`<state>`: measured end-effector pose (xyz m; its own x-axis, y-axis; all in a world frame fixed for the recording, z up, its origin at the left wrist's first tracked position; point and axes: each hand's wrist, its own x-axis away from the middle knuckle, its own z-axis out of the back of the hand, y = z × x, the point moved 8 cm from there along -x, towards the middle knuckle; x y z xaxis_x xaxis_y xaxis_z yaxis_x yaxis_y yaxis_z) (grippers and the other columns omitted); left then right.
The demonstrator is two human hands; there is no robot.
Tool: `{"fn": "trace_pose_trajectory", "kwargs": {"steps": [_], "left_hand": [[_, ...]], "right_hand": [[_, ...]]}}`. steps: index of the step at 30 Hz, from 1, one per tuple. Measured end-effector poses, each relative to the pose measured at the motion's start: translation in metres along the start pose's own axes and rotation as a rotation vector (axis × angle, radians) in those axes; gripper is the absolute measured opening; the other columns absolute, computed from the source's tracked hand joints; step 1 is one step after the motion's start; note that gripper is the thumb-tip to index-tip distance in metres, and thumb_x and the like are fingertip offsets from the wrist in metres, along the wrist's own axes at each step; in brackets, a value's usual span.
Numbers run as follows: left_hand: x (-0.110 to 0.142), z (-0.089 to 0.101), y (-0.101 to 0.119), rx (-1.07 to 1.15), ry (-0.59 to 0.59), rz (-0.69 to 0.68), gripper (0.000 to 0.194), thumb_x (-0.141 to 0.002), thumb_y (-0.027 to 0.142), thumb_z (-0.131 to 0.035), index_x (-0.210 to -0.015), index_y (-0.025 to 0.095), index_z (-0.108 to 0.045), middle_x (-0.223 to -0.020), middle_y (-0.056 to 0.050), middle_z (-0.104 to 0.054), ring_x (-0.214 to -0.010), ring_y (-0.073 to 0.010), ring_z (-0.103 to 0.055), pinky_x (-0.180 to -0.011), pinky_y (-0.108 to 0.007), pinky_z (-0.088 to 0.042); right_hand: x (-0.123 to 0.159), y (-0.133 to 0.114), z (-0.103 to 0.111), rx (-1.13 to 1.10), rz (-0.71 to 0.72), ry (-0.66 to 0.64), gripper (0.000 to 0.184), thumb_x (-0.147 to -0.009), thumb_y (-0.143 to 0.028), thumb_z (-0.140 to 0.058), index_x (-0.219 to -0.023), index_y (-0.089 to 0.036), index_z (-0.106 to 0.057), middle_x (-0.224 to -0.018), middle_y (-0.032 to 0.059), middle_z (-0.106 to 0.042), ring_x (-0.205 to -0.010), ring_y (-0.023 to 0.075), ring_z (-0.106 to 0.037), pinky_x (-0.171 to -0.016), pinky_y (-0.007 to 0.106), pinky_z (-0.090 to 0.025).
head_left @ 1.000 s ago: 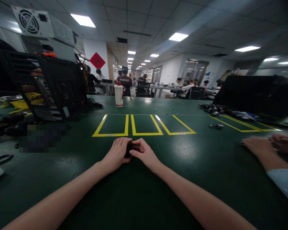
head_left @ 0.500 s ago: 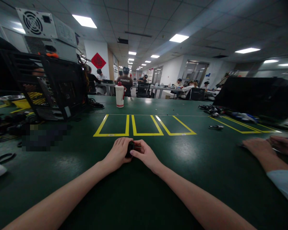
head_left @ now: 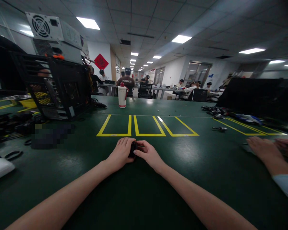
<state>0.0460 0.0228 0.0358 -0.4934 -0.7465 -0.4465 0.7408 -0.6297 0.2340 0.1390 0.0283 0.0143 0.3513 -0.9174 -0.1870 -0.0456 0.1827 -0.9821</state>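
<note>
Both hands meet at the middle of the green tabletop [head_left: 144, 195]. My left hand [head_left: 120, 153] is wrapped round a small black object [head_left: 132, 149], most of which is hidden by the fingers; its kind cannot be made out. From the other side, my right hand [head_left: 149, 156] closes thumb and fingertips on the same object. Just beyond the hands, yellow tape [head_left: 114, 134] marks out three frames on the tabletop.
At the left stand an open black computer case [head_left: 74, 88] with power supply units [head_left: 70, 33] on top, and cables [head_left: 4, 124]. A white bottle [head_left: 122, 96] stands behind the tape. On the right are a small metal tool [head_left: 219, 129] and another person's hand [head_left: 264, 147].
The view has shifted slightly, so the scene sits a little farther right. My hands stay together on the black object, with only slight finger movement.
</note>
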Motion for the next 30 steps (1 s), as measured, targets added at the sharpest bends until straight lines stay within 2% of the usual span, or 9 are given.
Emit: {"fn": "trace_pose_trajectory", "kwargs": {"steps": [4,10,15,20,26,30], "left_hand": [[0.0008,0.0000,-0.0001,0.003,-0.004,-0.009,0.060,-0.060,0.017,-0.063,-0.112,0.019,-0.033,-0.111,-0.007,-0.045,-0.107,-0.0246,-0.042,-0.094,-0.045,-0.030],[0.0005,0.0006,0.0002,0.016,-0.018,-0.002,0.058,-0.063,0.019,-0.062,-0.113,0.020,-0.033,-0.111,-0.007,-0.045,-0.108,-0.0253,-0.042,-0.092,-0.045,-0.032],[0.0002,0.0004,-0.0003,0.020,-0.024,0.008,0.060,-0.061,0.020,-0.063,-0.113,0.020,-0.032,-0.112,-0.007,-0.045,-0.109,-0.0255,-0.042,-0.093,-0.046,-0.031],[0.0002,0.0015,0.0009,0.006,-0.010,0.000,0.059,-0.061,0.019,-0.063,-0.112,0.019,-0.033,-0.110,-0.007,-0.046,-0.107,-0.0253,-0.042,-0.093,-0.045,-0.031],[0.0002,0.0032,0.0029,0.003,-0.006,-0.006,0.057,-0.062,0.018,-0.061,-0.112,0.019,-0.034,-0.109,-0.007,-0.046,-0.106,-0.0251,-0.042,-0.092,-0.044,-0.033],[-0.0002,0.0022,0.0021,0.016,-0.012,-0.003,0.057,-0.061,0.019,-0.061,-0.111,0.020,-0.033,-0.109,-0.007,-0.046,-0.106,-0.0257,-0.043,-0.092,-0.045,-0.032]], "right_hand": [[0.0035,-0.0043,-0.0046,-0.005,0.025,-0.037,0.034,-0.065,-0.021,-0.063,-0.095,-0.021,-0.047,-0.097,0.0018,-0.055,-0.097,0.0176,-0.054,-0.086,0.037,-0.042],[0.0035,-0.0071,-0.0027,0.023,0.078,0.003,0.020,-0.071,-0.025,-0.056,-0.089,-0.021,-0.049,-0.093,0.0003,-0.054,-0.093,0.0163,-0.054,-0.083,0.034,-0.044],[0.0015,-0.0015,0.0026,0.065,0.027,0.040,0.031,-0.069,-0.024,-0.058,-0.098,-0.020,-0.048,-0.102,0.0029,-0.053,-0.097,0.0170,-0.052,-0.087,0.036,-0.042],[0.0043,-0.0037,-0.0051,0.014,0.042,-0.036,0.032,-0.066,-0.020,-0.061,-0.095,-0.021,-0.047,-0.097,0.0011,-0.054,-0.096,0.0170,-0.053,-0.087,0.037,-0.042],[0.0053,-0.0078,-0.0035,0.028,0.087,-0.002,0.023,-0.069,-0.020,-0.058,-0.090,-0.021,-0.049,-0.095,0.0002,-0.053,-0.096,0.0158,-0.053,-0.087,0.035,-0.042],[0.0026,-0.0030,0.0017,0.042,0.037,0.021,0.031,-0.068,-0.022,-0.060,-0.097,-0.021,-0.049,-0.102,0.0020,-0.053,-0.097,0.0167,-0.053,-0.089,0.037,-0.040]]}}
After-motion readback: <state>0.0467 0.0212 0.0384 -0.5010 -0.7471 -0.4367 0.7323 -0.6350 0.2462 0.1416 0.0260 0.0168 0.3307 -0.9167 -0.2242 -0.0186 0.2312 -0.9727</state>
